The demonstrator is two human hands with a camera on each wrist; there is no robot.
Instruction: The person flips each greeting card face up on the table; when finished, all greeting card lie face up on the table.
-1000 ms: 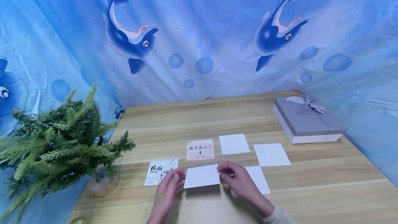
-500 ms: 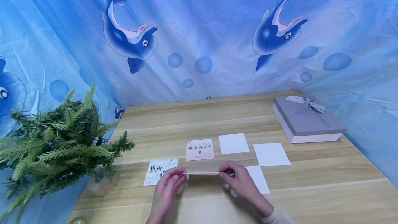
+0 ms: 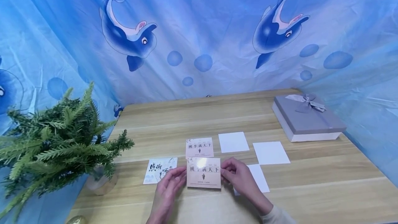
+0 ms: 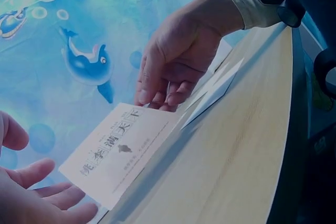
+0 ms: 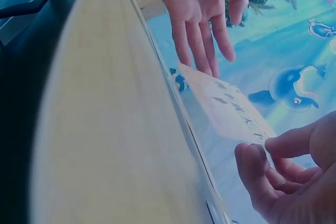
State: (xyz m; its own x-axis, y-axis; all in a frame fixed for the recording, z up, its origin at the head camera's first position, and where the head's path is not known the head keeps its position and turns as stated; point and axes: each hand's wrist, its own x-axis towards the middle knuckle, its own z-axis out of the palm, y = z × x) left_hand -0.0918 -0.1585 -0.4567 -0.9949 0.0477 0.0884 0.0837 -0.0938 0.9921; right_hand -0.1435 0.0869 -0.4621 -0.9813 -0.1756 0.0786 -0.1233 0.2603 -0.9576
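Observation:
A pink square card (image 3: 203, 179) with a row of black Chinese characters is held tilted, printed face toward me, above the table. My right hand (image 3: 240, 175) pinches its right edge between thumb and fingers; the right wrist view shows this grip on the card (image 5: 231, 106). On the other side, the extended fingers of my left hand (image 3: 169, 184) lie at the card's left edge, with the thumb apart from it in the left wrist view. Just behind lies a matching pink card (image 3: 200, 144). A white card with black brush lettering (image 3: 157, 170) lies left, partly behind my left hand.
Blank white squares lie to the right: one at the back (image 3: 234, 142), another farther right (image 3: 271, 153), and a third (image 3: 259, 179) partly under my right forearm. A grey-lidded gift box (image 3: 311, 117) with a bow stands back right. A potted evergreen (image 3: 62, 141) stands left on the wooden table (image 3: 174, 120).
The card between my hands has flipped: its blank white side showed first, then it was edge-on, and now its printed pink side faces me. Both hands stay nearly in place.

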